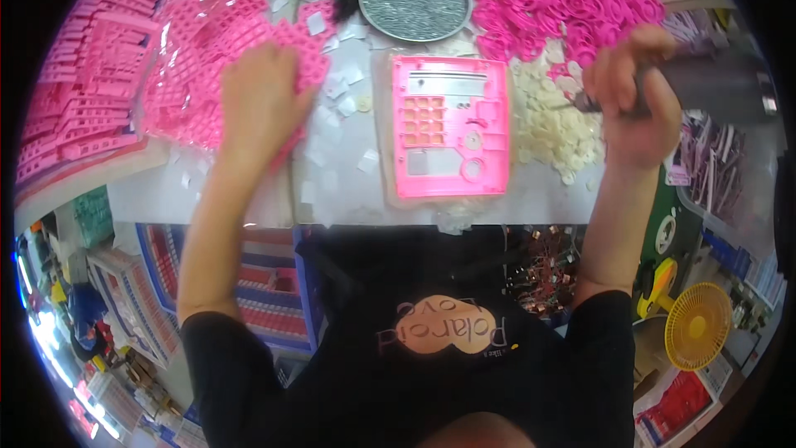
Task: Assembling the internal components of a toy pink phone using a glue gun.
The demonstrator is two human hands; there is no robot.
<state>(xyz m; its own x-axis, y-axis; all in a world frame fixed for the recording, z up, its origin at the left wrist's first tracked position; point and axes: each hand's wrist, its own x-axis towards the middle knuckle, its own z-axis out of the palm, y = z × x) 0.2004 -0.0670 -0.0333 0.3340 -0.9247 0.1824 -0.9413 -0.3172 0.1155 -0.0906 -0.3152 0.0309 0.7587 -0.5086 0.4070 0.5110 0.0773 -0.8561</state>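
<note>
My left hand [261, 104] reaches into a pile of pink lattice pieces [186, 54], partly covered by clear plastic film. Its fingers curl downward, and the fingertips are hidden among the pieces. In my right hand [634, 95] is a dark electric screwdriver [717, 87], held sideways with its narrow tip to the left, above a heap of cream-coloured discs [547, 129]. Between my hands lies a pink plastic housing [452, 174] with its inner side up, seated in a pale holder. It has a grid of square openings, a slot and round rings.
Behind the housing stands a round metal dish [365, 17] full of small silvery screws. Bright pink ring-shaped parts [572, 0] are heaped at the back right. Stacked pink frames [91, 83] fill the left. White paper squares [367, 161] are scattered about. A yellow fan [698, 328] stands lower right.
</note>
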